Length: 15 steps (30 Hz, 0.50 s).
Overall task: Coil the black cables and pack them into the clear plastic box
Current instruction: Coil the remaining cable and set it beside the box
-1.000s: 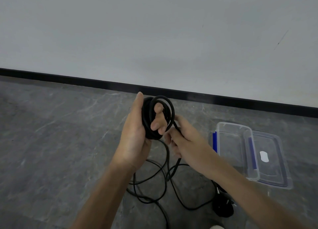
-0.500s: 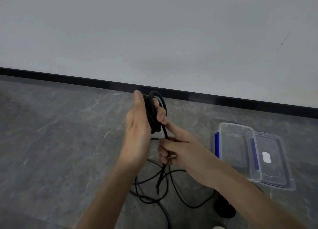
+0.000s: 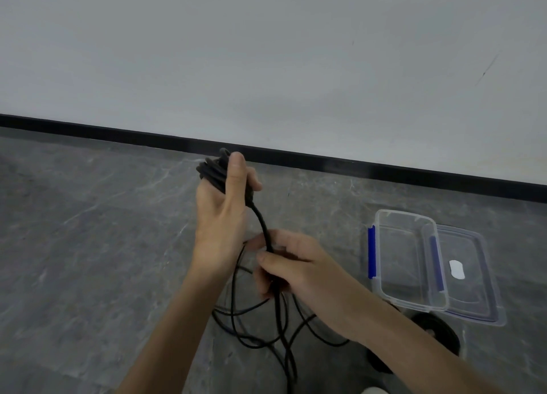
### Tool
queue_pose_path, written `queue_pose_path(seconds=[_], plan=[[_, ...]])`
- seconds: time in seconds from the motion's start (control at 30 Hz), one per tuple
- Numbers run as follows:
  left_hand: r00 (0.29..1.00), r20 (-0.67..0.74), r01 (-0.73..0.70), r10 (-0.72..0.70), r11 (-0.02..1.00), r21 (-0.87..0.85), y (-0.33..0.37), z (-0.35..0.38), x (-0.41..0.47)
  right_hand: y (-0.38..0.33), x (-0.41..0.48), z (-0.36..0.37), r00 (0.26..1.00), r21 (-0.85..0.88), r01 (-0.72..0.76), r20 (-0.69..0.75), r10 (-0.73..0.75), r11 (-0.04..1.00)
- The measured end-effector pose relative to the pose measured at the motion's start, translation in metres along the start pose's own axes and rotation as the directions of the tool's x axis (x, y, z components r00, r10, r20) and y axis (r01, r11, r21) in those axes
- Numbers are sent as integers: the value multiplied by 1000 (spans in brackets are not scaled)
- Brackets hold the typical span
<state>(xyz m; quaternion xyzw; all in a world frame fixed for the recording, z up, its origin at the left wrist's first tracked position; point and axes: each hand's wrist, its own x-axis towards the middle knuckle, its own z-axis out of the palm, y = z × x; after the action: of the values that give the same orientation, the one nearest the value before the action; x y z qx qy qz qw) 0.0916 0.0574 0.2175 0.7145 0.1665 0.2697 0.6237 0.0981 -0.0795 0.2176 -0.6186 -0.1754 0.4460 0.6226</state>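
My left hand (image 3: pixel 221 216) grips a tight coil of black cable (image 3: pixel 211 173), held up in front of the wall's black skirting. One strand runs down from the coil into my right hand (image 3: pixel 291 268), whose fingers curl round it just below and to the right. The loose remainder of the cable (image 3: pixel 260 331) lies in tangled loops on the grey floor under both hands. The clear plastic box (image 3: pixel 410 260) with blue clips stands open on the floor at the right, with nothing in it.
The box's clear lid (image 3: pixel 470 278) lies flat beside the box on its right. A second black coiled cable (image 3: pixel 438 334) sits on the floor just in front of the box, partly hidden by my right forearm. The wall runs across the back.
My left hand has turned the coil edge-on and lifted it slightly. My right hand has slid down along the strand, away from the coil.
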Motion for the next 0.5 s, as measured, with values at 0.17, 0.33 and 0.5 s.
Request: queue_pose_path(seconds=[0.17,0.33,0.5], plan=[[999,-5,-44,44,999,15,-4,-3,3,-1,-4,4,994,84,-47,100,39,995],[997,74,-22,13,993,118,-9,-9,5,3,-2,2,990,-276,117,-41,-134,954],[942,289,56,-173,927,372,-11,-9,1,-1,-5,-8,934,-645,268,-10,-358,716]])
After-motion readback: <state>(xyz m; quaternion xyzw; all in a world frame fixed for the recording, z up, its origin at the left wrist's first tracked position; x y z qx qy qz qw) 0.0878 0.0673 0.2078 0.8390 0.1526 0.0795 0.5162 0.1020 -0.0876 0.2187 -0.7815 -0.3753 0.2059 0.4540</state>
